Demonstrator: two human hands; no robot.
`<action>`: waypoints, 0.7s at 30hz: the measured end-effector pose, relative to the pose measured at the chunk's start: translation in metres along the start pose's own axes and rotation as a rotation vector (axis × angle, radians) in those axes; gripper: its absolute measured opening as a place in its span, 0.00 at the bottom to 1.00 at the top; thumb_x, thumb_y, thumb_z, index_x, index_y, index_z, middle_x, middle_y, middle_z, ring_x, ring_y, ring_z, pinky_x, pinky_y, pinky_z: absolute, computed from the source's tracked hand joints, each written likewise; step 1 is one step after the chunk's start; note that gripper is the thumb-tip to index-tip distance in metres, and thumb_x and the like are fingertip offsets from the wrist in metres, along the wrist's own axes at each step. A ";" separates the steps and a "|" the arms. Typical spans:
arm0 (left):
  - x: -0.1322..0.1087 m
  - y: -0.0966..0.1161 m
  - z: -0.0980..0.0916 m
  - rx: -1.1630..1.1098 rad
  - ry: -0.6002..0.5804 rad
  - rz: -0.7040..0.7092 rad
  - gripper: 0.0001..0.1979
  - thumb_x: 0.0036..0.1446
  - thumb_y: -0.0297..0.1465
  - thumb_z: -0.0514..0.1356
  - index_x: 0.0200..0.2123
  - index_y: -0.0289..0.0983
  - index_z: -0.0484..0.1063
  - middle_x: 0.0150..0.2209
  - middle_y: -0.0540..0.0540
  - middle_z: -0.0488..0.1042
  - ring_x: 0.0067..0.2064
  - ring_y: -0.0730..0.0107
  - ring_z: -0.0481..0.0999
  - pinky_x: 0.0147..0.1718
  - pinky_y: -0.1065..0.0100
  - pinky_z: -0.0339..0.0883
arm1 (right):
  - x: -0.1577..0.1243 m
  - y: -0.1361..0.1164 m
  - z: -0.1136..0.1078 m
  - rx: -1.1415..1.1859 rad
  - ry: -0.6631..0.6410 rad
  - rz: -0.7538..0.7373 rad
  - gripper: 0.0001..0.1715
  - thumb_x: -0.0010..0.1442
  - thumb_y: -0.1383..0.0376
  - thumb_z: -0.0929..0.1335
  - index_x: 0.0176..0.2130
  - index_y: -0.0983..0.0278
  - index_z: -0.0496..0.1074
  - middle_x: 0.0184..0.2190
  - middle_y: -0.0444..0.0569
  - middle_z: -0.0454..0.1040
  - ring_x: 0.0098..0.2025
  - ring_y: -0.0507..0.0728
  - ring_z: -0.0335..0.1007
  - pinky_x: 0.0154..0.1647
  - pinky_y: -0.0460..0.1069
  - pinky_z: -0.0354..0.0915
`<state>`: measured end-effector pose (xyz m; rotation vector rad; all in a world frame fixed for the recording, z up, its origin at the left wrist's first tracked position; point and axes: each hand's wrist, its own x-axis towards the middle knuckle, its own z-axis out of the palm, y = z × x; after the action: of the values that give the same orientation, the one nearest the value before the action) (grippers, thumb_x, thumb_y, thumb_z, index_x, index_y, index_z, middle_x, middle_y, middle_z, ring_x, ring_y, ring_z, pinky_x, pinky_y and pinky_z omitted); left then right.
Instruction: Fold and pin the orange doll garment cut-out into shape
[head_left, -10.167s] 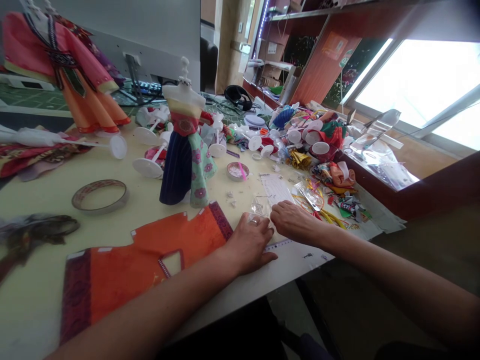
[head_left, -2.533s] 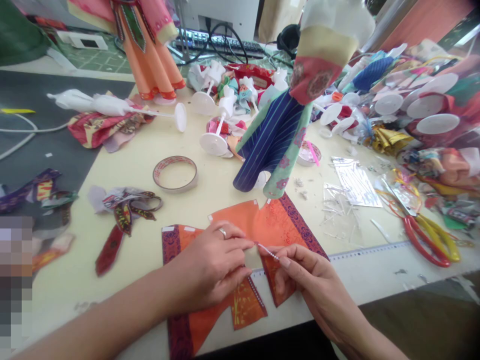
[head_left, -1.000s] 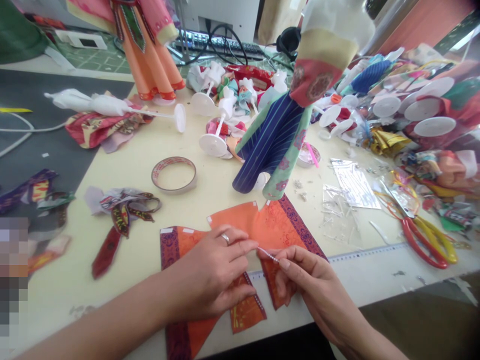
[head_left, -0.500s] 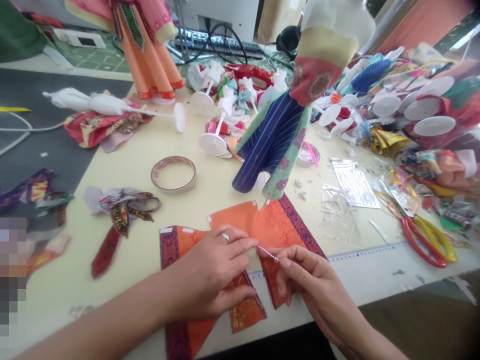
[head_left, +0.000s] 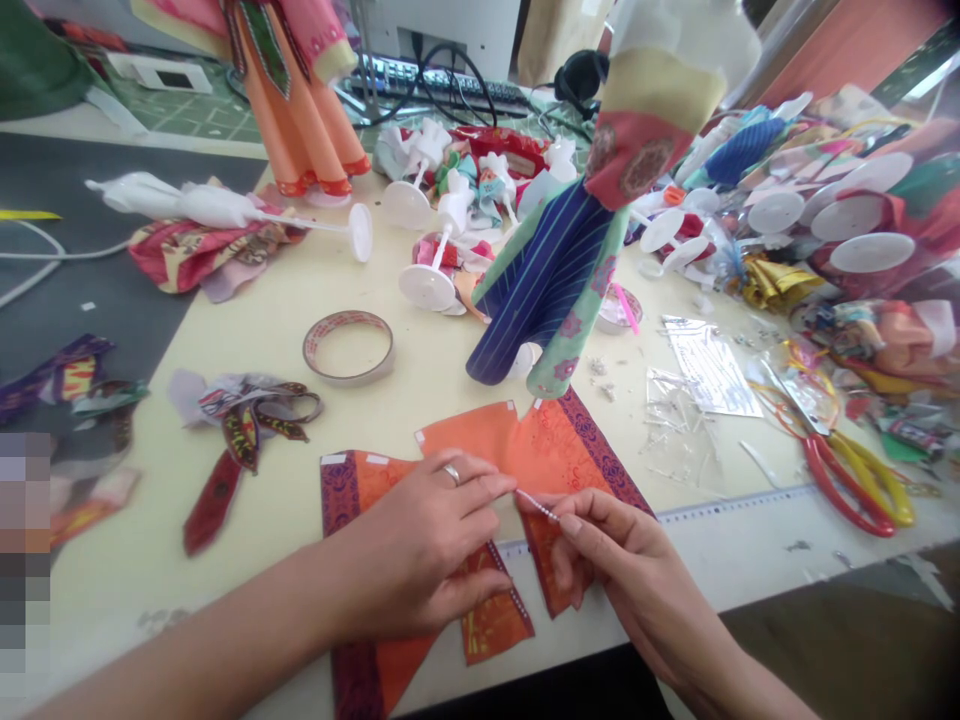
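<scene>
The right hand [head_left: 626, 565] was closed in a pinch on a narrow white trim [head_left: 537, 505], whose far end met the loosely curved fingers of the left hand [head_left: 424, 545]; whether that hand gripped it could not be told. Both hands lay over an orange patterned robe panel [head_left: 469, 435], flat and separate on the table [head_left: 247, 340]. A fully dressed doll figure [head_left: 551, 285] stood at 12 o'clock, a tape roll [head_left: 349, 347] at 10 o'clock, and red-and-yellow scissors [head_left: 851, 485] at 3 o'clock.
</scene>
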<state>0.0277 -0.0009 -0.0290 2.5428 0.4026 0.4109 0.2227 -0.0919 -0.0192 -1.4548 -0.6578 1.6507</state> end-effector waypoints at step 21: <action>0.001 -0.001 -0.003 -0.026 0.097 0.016 0.08 0.57 0.34 0.57 0.36 0.35 0.70 0.48 0.40 0.72 0.48 0.58 0.69 0.51 0.54 0.59 | 0.000 0.000 0.000 -0.024 0.005 0.003 0.13 0.60 0.57 0.66 0.32 0.65 0.67 0.19 0.43 0.71 0.20 0.49 0.66 0.24 0.43 0.62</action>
<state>0.0272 0.0012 -0.0266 2.5096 0.4100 0.5432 0.2227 -0.0916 -0.0189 -1.4768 -0.6751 1.6460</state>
